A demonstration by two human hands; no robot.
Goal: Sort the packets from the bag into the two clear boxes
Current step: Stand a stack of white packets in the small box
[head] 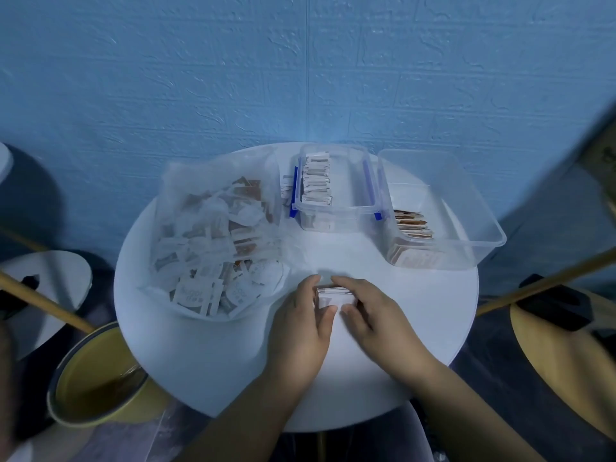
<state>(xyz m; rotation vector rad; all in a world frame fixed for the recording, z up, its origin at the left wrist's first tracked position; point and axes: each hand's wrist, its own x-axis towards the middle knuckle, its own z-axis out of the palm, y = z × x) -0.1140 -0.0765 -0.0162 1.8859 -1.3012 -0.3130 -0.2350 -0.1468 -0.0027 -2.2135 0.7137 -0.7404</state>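
A small stack of white packets [333,296] stands on the round white table [213,371]. My left hand [301,328] and my right hand [373,315] grip it from either side, fingers curled round its edges. To the left lies the clear plastic bag [213,241], full of several white and brown packets. At the back stands a clear box with blue clips [336,188] holding a row of white packets. To its right a larger clear box [443,208] holds a row of brown packets at its near left corner.
A yellow round stool [96,378] stands low at the left, with wooden poles [43,301] crossing both sides. Another yellow seat [566,358] is at the right. A blue textured wall rises right behind the table.
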